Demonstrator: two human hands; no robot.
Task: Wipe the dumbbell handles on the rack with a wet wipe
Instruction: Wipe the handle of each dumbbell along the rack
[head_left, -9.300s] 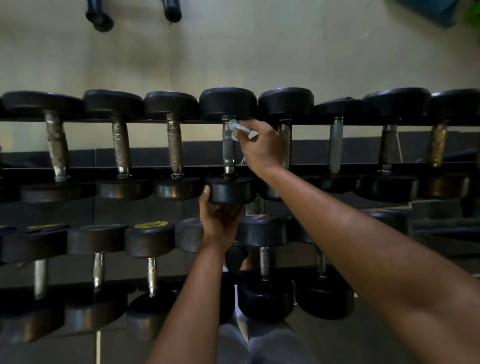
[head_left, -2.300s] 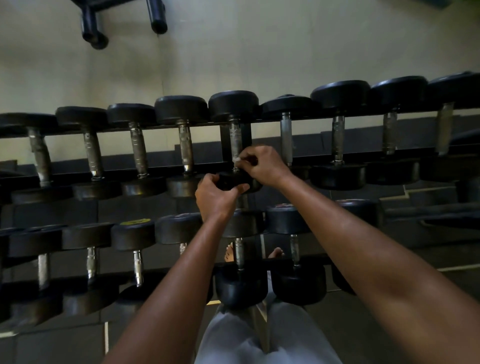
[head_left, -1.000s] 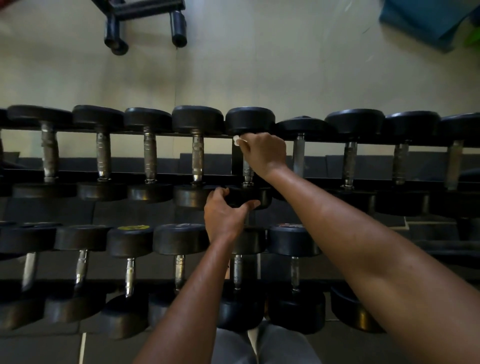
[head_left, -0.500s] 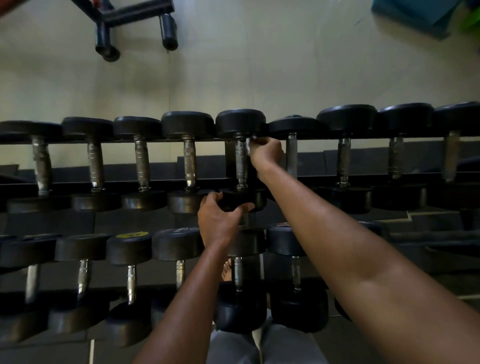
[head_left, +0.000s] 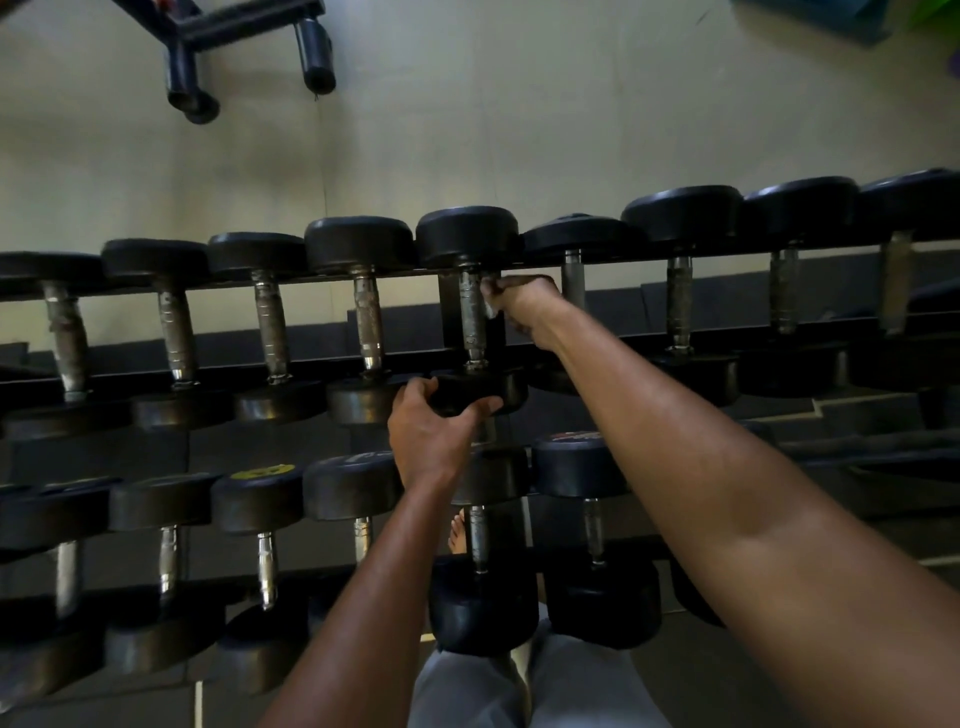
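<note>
The dumbbell (head_left: 470, 312) lay across the rack (head_left: 218, 371), worn metal handle pointing away; left hand (head_left: 434, 434) gripped its near head, right hand (head_left: 522, 306) pinched the white wipe (head_left: 488, 299) against the handle.

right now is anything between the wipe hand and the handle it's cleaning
Nothing visible. The right hand presses the wipe against the handle, beside its right side. The left hand grips that dumbbell's near head, below the handle.

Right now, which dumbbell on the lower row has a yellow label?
The lower-row dumbbell with the yellow label, third from the left edge; the heads around it look plain black or grey.
</note>
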